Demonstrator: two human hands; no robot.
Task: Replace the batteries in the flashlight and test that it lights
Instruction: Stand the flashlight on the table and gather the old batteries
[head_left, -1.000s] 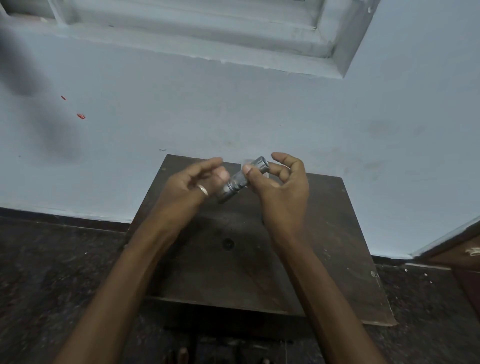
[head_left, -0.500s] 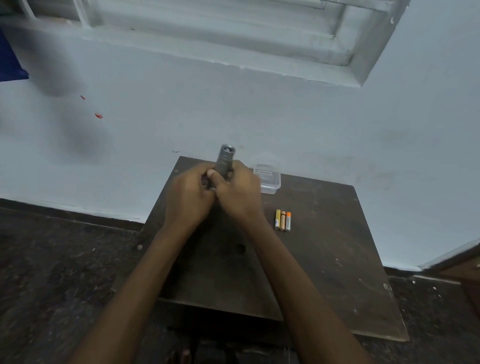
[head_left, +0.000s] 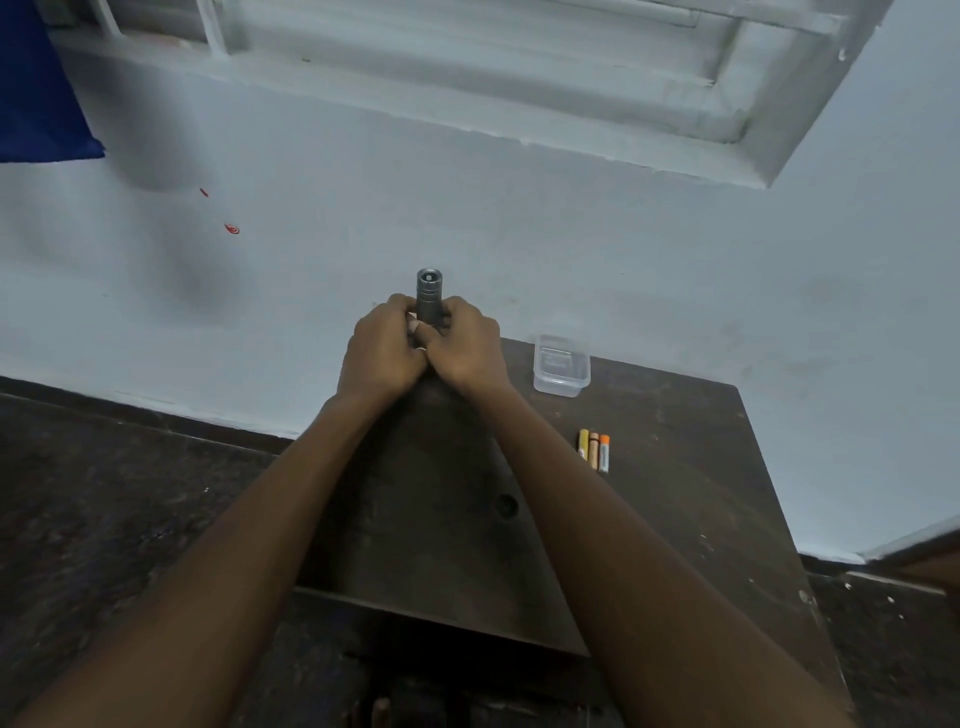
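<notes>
Both hands now clamped round the grey metal cylindrical flashlight (head_left: 429, 299), held upright w/ one round end facing up toward the cam, above the far edge of the dark brown wooden bench (head_left: 675, 519). Left hand (head_left: 382, 348) wraps the lower barrel from its side, right hand (head_left: 465, 345) closes on it from the other side, fingers overlapping just below the exposed top section. A sec ago the torch lay tilted between loosely spread fingers, pinched at each end; half a sec ago it was already stood up in a two-hand grip, and since then the grip looks tighter and the hands sit further out from the body.

Off to the right of the right hand, well apart: three small batteries (head_left: 594, 449) (yellow, brown, orange-capped) lying side by side, touching, on the bench. Beyond them, nearer the wall, a clear plastic rectangular container (head_left: 561, 366).

Reads as moving from inspecting to acting: prob twisting a cap off or pressing the switch. Can't tell which end is up, or if any light shows. Batts on bench untouched, so whether they're old or new is unclear
</notes>
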